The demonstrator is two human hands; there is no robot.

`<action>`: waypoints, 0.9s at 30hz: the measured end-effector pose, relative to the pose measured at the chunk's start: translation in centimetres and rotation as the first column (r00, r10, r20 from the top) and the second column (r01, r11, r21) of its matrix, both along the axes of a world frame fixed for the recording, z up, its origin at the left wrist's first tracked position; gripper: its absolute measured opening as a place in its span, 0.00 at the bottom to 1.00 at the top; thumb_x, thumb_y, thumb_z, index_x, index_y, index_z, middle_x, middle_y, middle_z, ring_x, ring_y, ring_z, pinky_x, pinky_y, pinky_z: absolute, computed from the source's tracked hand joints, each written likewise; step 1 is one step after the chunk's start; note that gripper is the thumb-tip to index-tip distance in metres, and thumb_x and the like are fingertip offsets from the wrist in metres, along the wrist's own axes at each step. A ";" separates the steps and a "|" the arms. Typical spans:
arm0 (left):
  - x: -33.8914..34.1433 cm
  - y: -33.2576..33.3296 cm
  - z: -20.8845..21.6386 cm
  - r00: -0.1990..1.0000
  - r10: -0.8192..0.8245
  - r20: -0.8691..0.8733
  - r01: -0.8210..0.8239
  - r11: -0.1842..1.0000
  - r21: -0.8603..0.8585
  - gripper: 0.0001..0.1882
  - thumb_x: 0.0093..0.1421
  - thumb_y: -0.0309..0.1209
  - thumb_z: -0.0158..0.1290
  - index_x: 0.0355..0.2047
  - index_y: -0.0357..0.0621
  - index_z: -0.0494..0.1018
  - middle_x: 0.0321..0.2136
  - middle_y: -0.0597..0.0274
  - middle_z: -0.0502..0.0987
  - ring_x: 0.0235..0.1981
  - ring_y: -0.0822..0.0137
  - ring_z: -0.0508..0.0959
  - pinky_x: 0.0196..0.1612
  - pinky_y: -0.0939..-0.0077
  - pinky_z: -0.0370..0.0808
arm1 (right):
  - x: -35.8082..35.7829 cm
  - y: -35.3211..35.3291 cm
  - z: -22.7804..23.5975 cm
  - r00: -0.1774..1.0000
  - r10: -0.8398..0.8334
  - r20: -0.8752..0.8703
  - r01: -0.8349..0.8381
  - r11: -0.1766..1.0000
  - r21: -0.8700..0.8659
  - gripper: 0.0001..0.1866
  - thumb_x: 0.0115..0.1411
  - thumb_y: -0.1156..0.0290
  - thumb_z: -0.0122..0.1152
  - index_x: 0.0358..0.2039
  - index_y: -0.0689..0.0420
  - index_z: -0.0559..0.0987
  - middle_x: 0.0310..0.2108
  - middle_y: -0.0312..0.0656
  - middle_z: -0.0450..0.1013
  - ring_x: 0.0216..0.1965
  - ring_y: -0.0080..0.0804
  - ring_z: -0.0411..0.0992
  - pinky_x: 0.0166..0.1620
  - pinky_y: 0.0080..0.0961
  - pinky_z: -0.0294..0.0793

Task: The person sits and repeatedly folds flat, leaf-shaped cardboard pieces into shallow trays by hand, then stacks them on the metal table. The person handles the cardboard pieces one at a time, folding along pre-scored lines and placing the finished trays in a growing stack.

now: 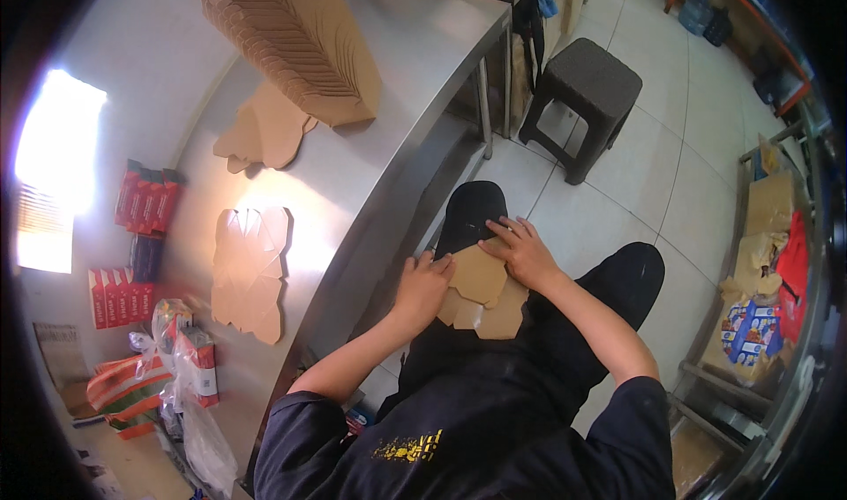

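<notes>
A brown die-cut cardboard box blank [477, 275], partly folded, rests on my lap between my thighs. My left hand [424, 285] grips its left edge, fingers bent and the thumb hidden. My right hand [522, 251] holds the upper right edge, with its fingers curled over the cardboard. The folded panel lies over the flaps that stick out toward me. On the metal table to my left is a pile of flat cardboard blanks [250, 275]. Farther off stand a tall nested stack of folded cardboard boxes [291, 37] and a few loose blanks [265, 131].
Red-and-white small boxes [146, 198] and plastic bags [190, 385] line the wall side of the metal table [401, 59]. A dark plastic stool [589, 76] stands ahead on the tiled floor. Shelving [750, 341] with packages runs along the right.
</notes>
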State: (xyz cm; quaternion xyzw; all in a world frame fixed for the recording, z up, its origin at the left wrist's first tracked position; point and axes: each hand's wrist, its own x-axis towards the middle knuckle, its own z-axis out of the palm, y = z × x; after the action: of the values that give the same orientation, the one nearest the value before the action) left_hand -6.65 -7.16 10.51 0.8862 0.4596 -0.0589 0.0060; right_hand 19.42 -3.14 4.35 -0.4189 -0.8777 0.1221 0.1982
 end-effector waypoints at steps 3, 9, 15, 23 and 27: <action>0.8 -0.3 -0.4 1.000 0.010 0.015 -0.011 0.999 0.046 0.25 0.55 0.28 0.56 0.55 0.43 0.75 0.57 0.64 0.77 0.54 0.56 0.74 0.53 0.59 0.71 | 0.1 -0.9 0.6 0.988 -0.047 0.149 0.051 0.998 -0.022 0.38 0.54 0.76 0.63 0.65 0.34 0.72 0.72 0.45 0.55 0.72 0.51 0.54 0.72 0.54 0.49; -1.4 2.4 -0.8 0.729 0.524 0.440 -0.243 0.799 -0.549 0.21 0.67 0.34 0.53 0.58 0.37 0.72 0.55 0.56 0.78 0.50 0.57 0.80 0.50 0.62 0.76 | -0.2 -3.6 -1.3 0.639 -0.683 -0.354 0.511 0.721 -0.469 0.38 0.59 0.67 0.68 0.69 0.53 0.64 0.67 0.57 0.60 0.68 0.51 0.60 0.70 0.46 0.58; -2.8 2.7 1.1 0.090 0.955 0.284 0.345 0.238 -0.908 0.35 0.72 0.53 0.45 0.65 0.35 0.63 0.59 0.51 0.73 0.56 0.61 0.77 0.54 0.67 0.76 | 3.7 0.1 0.1 0.565 -0.703 -0.432 -0.319 0.297 -0.900 0.30 0.61 0.68 0.70 0.61 0.60 0.71 0.53 0.44 0.77 0.53 0.31 0.75 0.56 0.31 0.74; -4.9 9.8 1.8 0.350 0.906 0.237 0.321 0.122 -0.939 0.29 0.67 0.47 0.56 0.61 0.40 0.70 0.53 0.59 0.78 0.49 0.60 0.80 0.52 0.64 0.77 | 3.7 7.9 7.3 0.962 -0.157 -0.225 -0.160 0.349 -0.924 0.17 0.62 0.67 0.69 0.49 0.60 0.81 0.45 0.37 0.81 0.45 0.26 0.78 0.49 0.28 0.76; -3.3 9.6 3.6 0.678 0.624 0.388 -0.035 0.554 -0.832 0.14 0.59 0.26 0.58 0.46 0.40 0.80 0.35 0.59 0.83 0.38 0.64 0.83 0.44 0.67 0.79 | 1.9 8.0 5.1 0.960 -0.109 -0.259 -0.164 0.532 -0.831 0.17 0.59 0.68 0.69 0.48 0.58 0.83 0.43 0.39 0.82 0.44 0.29 0.78 0.50 0.30 0.75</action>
State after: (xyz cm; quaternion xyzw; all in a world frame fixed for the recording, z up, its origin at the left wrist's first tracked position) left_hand -9.92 2.44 14.10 0.6431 0.5256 0.0640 0.5532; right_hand 21.34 4.83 9.43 -0.4265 -0.6777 0.5922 0.0902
